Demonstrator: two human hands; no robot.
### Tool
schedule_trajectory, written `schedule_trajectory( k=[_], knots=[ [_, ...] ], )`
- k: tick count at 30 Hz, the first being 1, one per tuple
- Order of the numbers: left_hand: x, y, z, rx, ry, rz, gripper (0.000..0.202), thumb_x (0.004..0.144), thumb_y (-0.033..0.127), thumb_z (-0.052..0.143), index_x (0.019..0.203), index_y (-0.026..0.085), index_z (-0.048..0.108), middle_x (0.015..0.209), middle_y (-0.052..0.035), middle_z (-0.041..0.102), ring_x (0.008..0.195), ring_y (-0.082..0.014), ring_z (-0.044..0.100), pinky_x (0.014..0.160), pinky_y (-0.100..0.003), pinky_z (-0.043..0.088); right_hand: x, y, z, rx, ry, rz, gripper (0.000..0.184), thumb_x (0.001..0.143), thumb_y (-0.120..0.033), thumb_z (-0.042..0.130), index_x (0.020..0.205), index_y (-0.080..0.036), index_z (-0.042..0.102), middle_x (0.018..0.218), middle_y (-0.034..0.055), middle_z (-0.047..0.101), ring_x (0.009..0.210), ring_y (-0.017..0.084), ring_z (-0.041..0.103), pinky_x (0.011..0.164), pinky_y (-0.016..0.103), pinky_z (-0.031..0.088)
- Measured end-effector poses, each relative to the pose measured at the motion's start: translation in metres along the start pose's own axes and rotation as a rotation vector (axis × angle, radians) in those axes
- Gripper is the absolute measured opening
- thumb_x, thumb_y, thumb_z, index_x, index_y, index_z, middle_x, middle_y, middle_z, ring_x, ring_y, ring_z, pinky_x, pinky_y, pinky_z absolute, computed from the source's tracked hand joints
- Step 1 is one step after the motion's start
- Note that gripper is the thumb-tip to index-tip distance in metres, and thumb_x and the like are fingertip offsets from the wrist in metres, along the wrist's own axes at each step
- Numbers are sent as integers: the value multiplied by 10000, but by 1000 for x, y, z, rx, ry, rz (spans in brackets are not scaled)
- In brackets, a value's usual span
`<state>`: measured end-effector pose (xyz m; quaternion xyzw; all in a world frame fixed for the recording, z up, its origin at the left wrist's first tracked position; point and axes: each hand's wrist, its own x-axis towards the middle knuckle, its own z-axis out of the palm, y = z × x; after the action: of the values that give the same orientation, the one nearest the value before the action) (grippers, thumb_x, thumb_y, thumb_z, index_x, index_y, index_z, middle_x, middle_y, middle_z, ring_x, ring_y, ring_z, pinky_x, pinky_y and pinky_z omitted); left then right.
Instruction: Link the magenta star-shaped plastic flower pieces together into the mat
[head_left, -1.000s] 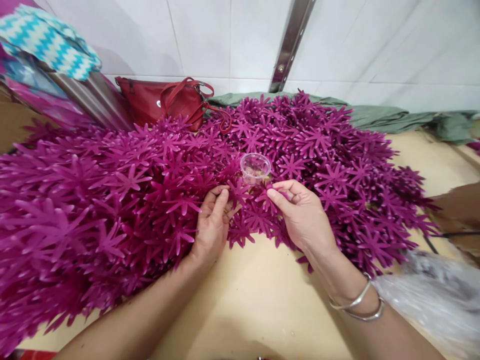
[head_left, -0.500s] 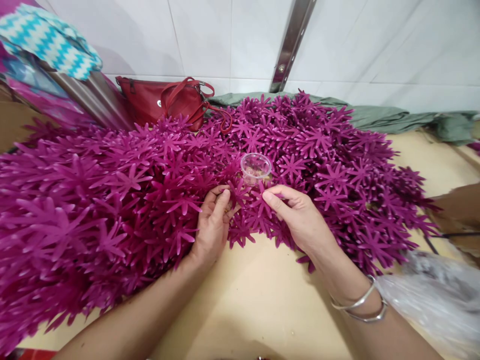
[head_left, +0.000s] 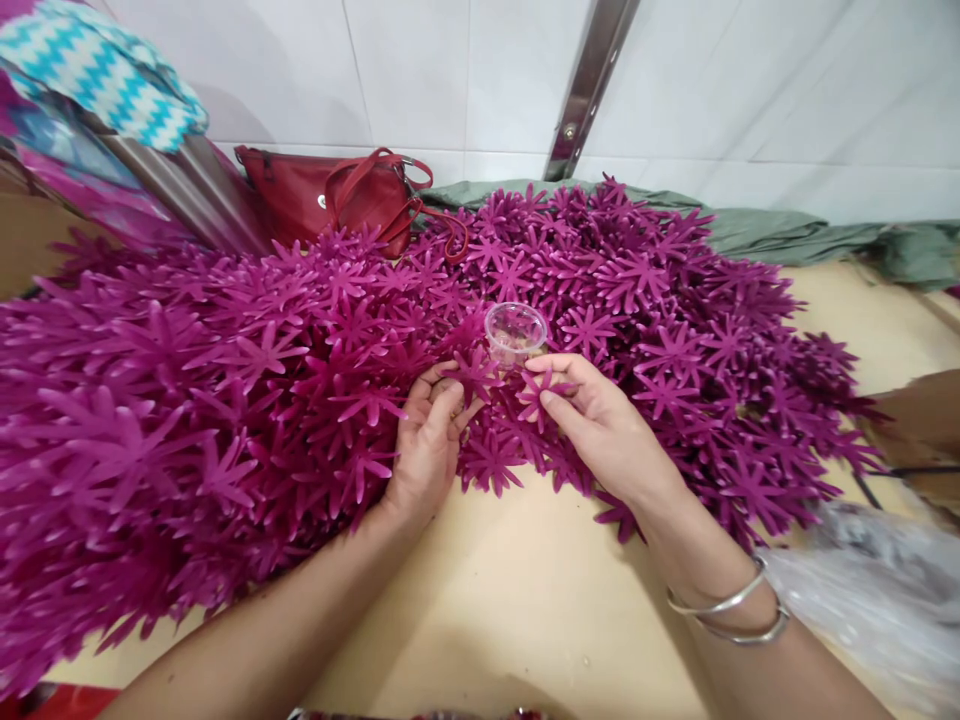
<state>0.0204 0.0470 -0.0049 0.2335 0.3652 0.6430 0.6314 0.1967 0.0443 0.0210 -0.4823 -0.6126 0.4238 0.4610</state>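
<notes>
Purple flowers point(head_left: 135, 450) were heaped over the table point(head_left: 480, 620) from the left side to the right, and the bare front part was low in the middle. The left hand point(head_left: 424, 445) pinched a star-shaped flower point(head_left: 476, 374) near the middle of the frame, and it had stayed about where it was. The right hand point(head_left: 615, 430), just right of the middle, had changed. Half a second earlier its thumb and pointing finger were squeezed tip to tip. Now they were a bit apart, with a small purple flower point(head_left: 541, 398) lightly caught between them. For the work, this seemed to mean each hand had its own flower. A clear cup point(head_left: 516, 350) stood just above both.
</notes>
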Motion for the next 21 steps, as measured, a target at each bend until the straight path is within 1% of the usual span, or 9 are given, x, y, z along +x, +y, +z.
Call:
schedule_trajectory(
  k=[3,5,7,9,11,14,16,18,21],
  knots=[
    [0,-1,0,-4,-9,7,389,705,313,874,1004,248,633,933,32,694,899,-145,682,928,-336,554,1,3,0,21,9,58,229,935,-299,627,1136,-192,651,790,-19,666,663,130,600,647,262,470],
    [1,-2,-1,-7,-12,12,400,702,323,886,1005,245,637,941,34,692,893,-138,682,914,-326,558,0,1,0,-48,19,71,212,943,-305,628,1109,-184,678,750,-18,669,627,132,588,613,260,449],
    [1,-2,0,-6,-17,17,404,701,328,891,1007,247,639,951,34,694,898,-137,684,905,-319,559,-3,-1,0,-134,28,46,193,959,-297,613,1096,-191,699,755,-8,690,639,145,607,623,271,459],
    [1,-2,0,2,-25,25,402,701,330,892,1002,250,637,949,34,697,902,-138,687,910,-321,559,-4,-2,0,-192,29,1,178,971,-292,611,1092,-210,713,839,9,734,721,166,662,698,297,503],
    [1,-2,1,9,-30,33,399,703,332,892,997,250,635,938,35,700,895,-136,690,918,-323,559,-5,-2,-1,-259,38,-80,170,961,-284,645,1104,-231,722,998,31,768,891,202,711,843,351,534],
    [0,-1,1,16,-34,31,390,703,332,899,983,240,643,919,33,711,866,-130,693,894,-308,565,-4,-1,1,-419,93,-253,209,893,-285,759,1096,-244,731,1163,58,761,1132,265,679,1045,461,481],
    [0,-1,2,27,-41,22,372,710,348,900,973,228,666,887,34,714,810,-116,688,837,-276,566,-3,-3,3,-468,160,-325,201,876,-298,791,1058,-241,730,1181,68,755,1167,274,662,1076,488,461],
    [0,-1,2,46,-50,11,358,712,363,904,962,214,697,841,41,709,736,-89,669,768,-227,551,-4,-5,8,-451,234,-360,166,907,-300,763,1054,-236,717,1170,73,748,1139,260,669,1056,475,479],
    [-1,-1,1,69,-70,0,335,712,371,909,943,204,733,810,42,715,698,-74,660,731,-198,534,-7,-8,15,-450,269,-443,190,933,-283,735,1112,-233,694,1154,87,724,1128,254,659,1024,458,503]
  ],
)
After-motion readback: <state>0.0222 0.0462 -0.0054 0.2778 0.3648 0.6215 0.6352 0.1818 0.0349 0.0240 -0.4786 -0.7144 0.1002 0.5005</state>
